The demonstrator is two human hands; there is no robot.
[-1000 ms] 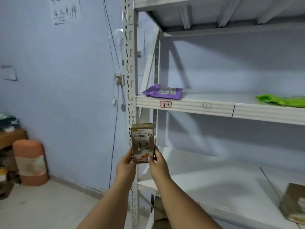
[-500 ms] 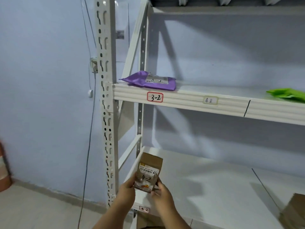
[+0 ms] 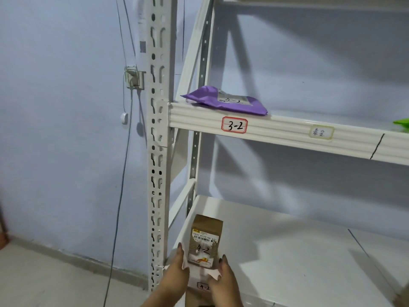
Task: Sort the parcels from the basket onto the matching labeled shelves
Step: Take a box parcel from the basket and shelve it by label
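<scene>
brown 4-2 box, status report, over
Both hands, left and right, grip the small brown cardboard box marked 4-2. Box upright at the white lower shelf's front-left corner, above the 4-2 tag. Nothing in the way.

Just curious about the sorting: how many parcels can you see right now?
3: a brown box marked 4-2 between both hands at the lower shelf's front; a purple bag on shelf 3-2; a green one cut off at right. Others may lie outside the view.

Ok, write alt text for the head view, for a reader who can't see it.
Two hands, left hand and right hand, hold a brown parcel marked 4-2 at the front left corner of the white shelf labeled 4-2. Above, a purple parcel marked 3-2 lies on the shelf labeled 3-2.
</scene>
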